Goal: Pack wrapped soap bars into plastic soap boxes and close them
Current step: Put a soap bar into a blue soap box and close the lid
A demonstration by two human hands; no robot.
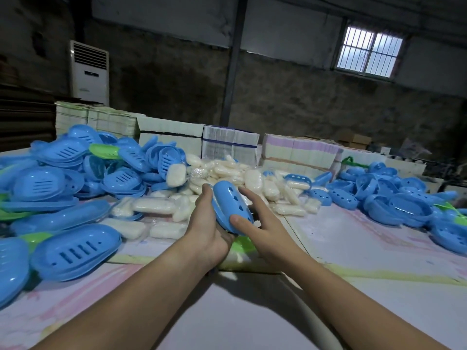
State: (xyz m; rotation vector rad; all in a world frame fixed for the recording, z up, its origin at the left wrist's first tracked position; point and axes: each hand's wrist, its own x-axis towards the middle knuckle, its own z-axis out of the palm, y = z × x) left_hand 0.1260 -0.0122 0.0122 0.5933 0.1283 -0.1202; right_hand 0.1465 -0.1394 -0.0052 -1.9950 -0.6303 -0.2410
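Observation:
A blue plastic soap box (231,207) with small holes in its shell is held above the table's middle, tilted on edge. My left hand (209,223) cups it from the left and beneath. My right hand (257,218) presses on it from the right, thumb on the near end and fingers over the far end. I cannot tell what is inside the box. A pile of white wrapped soap bars (227,173) lies just behind the box. One soap bar (163,229) lies to the left of my left hand.
Heaps of blue box halves with slotted bottoms (75,251) fill the left side, with a few green ones (103,150) among them. More blue shells (394,198) are piled at the right. Stacks of flat cartons (230,142) line the table's far edge. A green piece (241,245) lies under my hands.

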